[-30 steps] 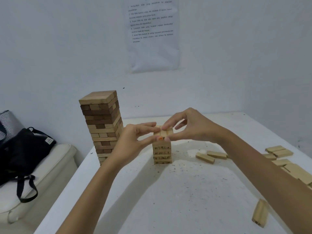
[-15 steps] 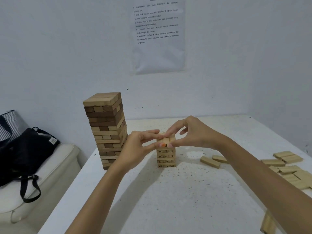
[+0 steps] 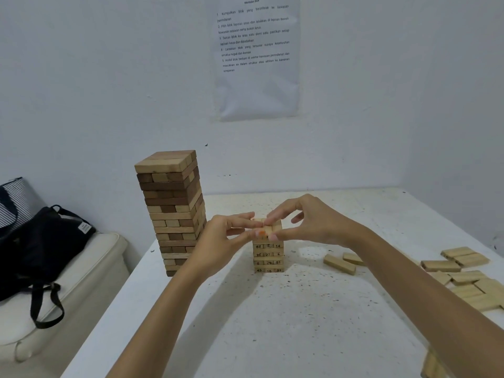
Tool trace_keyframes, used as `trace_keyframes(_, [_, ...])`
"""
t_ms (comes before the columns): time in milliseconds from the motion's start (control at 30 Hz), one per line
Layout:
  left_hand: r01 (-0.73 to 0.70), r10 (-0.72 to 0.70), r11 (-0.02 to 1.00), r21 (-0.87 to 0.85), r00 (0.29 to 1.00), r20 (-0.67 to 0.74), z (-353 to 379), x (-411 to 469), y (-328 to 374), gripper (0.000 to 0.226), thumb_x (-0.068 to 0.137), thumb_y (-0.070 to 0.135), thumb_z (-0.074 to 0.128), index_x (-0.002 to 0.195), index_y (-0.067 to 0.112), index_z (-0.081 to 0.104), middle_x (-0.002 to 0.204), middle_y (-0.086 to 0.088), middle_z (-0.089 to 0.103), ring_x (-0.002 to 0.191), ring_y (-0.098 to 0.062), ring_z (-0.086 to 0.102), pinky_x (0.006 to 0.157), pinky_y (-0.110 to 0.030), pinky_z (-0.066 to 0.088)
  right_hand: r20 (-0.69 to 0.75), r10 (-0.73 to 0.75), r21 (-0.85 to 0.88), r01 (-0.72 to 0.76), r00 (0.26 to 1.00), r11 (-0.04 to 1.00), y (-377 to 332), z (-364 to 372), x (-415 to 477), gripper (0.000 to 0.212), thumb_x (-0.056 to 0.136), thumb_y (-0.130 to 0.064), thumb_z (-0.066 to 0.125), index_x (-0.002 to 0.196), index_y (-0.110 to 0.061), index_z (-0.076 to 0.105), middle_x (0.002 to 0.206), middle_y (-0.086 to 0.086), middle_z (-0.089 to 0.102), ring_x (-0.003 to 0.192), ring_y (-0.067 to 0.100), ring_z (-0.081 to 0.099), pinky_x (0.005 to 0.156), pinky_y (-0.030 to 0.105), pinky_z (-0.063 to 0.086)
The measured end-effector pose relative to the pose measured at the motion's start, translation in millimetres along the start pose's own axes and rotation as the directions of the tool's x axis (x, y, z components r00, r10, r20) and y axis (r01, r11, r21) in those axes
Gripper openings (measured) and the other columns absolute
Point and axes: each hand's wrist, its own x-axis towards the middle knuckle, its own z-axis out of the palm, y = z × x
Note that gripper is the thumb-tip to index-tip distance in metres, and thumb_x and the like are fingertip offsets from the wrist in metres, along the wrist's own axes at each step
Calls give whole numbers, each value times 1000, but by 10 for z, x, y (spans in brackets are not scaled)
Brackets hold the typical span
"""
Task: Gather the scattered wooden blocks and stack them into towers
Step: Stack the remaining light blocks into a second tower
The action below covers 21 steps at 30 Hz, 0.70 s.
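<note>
squaring up the top layer of the small numbered tower is, i judge, the step in hand. the tower stands near the middle of the bench, with four numbered layers showing below my fingers. my left hand pinches the top layer from its left side, forefinger above and thumb on the near face. my right hand pinches it from the right in the same way, its other fingers lifted clear. i hold from both sides so that a nudge at one end is met at the other and the low stack beneath does not skew.

just beyond my left hand rises the tall tower of mixed dark and pale wood, close to the bench's left edge and apart from the small one, which leaves room to work. two loose blocks lie near the small tower on its right, past my right wrist. a bigger heap lies at the right edge, handy for that hand, i think.

the only containers are off the bench: a black bag and a striped bag on a pale seat. i cannot tell what is in either.
</note>
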Motion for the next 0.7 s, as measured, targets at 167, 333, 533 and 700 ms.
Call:
trace_keyframes(167, [12,-14,1000,-15,989,-146,24,-58,109,41,98,40,39,131,24,56,142,10,46,130,-2,41,101,-13,33,-56,83,97,-78,995,992,-134,-184,-128,22,97,-27,55,114,-27,69,118,-14,64,109,-2,55,95,24,41])
trace_keyframes(333, [201,-275,930,-307,937,-217,172,-112,224,56,97,55,27,144,29,40,149,9,39,138,-12,33,110,-33,21,-240,303,298,-227,922,927,-287,-43,-199,36,102,-23,38,134,-19,53,136,-2,53,125,17,47,108,36,36])
trace_keyframes(533, [352,-418,813,-464,908,-44,307,-215,278,67,92,66,12,151,36,17,158,14,14,146,-13,14,116,-41,4,-233,513,638,-268,826,722,-310,505,-258,47,104,-34,29,149,-20,32,154,-1,34,140,18,31,108,35,25])
trace_keyframes(700, [385,-421,783,-489,906,38,378,-280,368,66,91,67,7,150,38,16,157,15,16,145,-9,14,116,-38,5,-176,515,720,-247,839,648,-328,721,-271,57,102,-50,21,155,-30,13,161,-11,13,147,10,15,116,35,12])
